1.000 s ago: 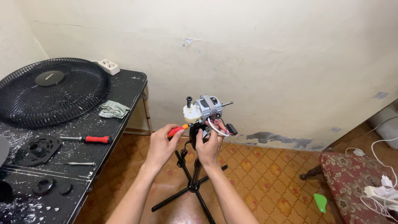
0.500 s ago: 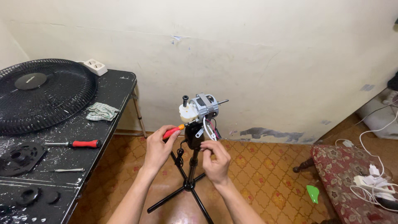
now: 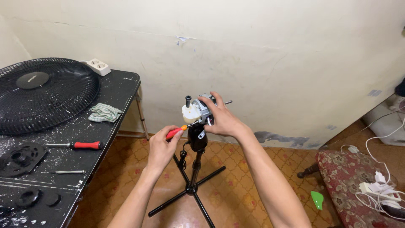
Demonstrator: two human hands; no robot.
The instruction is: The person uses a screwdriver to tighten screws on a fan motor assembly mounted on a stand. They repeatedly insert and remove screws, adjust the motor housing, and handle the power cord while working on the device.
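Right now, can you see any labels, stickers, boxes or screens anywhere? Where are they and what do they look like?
Round badge: middle of the black fan grille on the black table; a dark disc with small pale lettering.
Torn tape or sticker scrap: high on the cream wall; small, whitish, peeling.
Bluish-grey patch: wall at far right; small, roughly rectangular.
No boxes or screens in view.

Fan motor (image 3: 201,110) sitting atop stand (image 3: 193,177), standing on floor right of table (image 3: 114,90). Lying on table: fan grille (image 3: 42,95) at back left, power strip (image 3: 97,66) behind it, cloth (image 3: 104,112) right of grille, screwdriver (image 3: 80,145) nearer.
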